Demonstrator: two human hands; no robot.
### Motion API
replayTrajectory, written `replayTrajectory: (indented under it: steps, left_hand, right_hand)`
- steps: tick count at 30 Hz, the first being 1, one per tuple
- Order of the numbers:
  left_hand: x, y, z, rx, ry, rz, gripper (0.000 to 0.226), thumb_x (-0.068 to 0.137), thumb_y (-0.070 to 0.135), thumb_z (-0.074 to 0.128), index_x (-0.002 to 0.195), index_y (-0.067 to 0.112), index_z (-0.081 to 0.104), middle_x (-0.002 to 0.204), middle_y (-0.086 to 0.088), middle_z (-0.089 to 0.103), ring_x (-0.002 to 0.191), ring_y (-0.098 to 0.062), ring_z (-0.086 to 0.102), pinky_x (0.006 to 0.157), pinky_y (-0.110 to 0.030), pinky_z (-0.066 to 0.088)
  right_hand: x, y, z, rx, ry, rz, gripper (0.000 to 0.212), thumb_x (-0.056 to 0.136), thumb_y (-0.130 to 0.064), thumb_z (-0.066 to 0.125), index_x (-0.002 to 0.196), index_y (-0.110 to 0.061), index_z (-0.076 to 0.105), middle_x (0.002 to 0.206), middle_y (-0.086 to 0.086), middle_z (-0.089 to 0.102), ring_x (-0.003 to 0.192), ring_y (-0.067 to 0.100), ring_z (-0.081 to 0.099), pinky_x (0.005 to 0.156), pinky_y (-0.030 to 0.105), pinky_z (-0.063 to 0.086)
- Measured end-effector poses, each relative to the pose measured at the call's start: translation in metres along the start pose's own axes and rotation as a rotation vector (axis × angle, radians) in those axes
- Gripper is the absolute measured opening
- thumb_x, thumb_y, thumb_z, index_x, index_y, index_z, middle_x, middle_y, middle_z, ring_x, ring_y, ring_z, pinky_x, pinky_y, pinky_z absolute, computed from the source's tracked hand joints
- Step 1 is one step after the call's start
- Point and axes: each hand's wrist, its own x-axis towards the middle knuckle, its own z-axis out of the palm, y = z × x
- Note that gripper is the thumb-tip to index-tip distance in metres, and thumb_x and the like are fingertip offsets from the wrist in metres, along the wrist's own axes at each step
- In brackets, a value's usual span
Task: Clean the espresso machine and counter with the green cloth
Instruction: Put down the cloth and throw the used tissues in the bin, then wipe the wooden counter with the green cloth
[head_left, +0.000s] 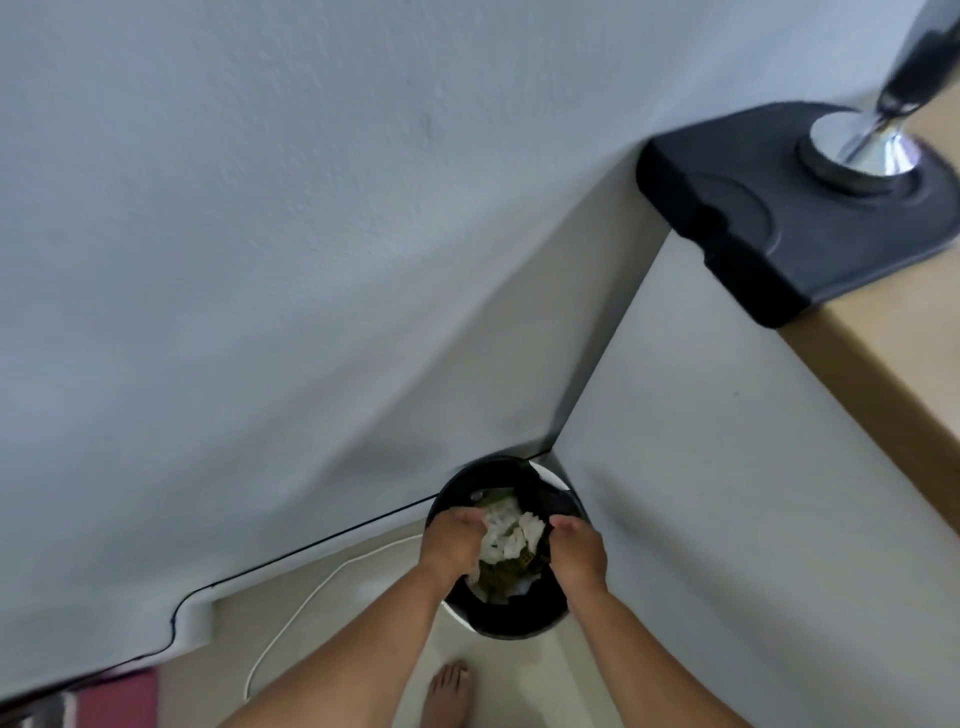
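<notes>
Green-white cloth (506, 535) in fists of left hand (451, 543) and right hand (581, 552) over bin (519, 621).

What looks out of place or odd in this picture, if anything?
Nothing looks spilled or broken. Oddest: the left hand and right hand hold the crumpled cloth over the black bin on the floor, and a white cable lies loose near the bare foot.

Bin (511, 625) on floor (519, 686) beside counter (878, 395).

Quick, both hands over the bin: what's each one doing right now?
Left hand: curled, gripping the crumpled green-and-white cloth over the round black bin.
Right hand: curled, gripping the same cloth's other side.
</notes>
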Motion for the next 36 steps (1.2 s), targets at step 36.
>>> replayTrajectory:
  steps: [36]
  left_hand:
    - [-0.440,0.266,0.184,0.819,-0.302,1.138,0.013,0.087,0.033,0.057,0.088,0.036,0.070,0.085,0.013,0.070,0.083,-0.011,0.066,0.074,-0.026,0.050]
  right_hand:
    - [-0.330,-0.034,-0.454,0.324,0.657,-0.357,0.025,0.091,-0.007,0.050,0.093,-0.025,0.066,0.076,-0.006,0.068,0.078,0.021,0.066,0.073,0.029,0.051]
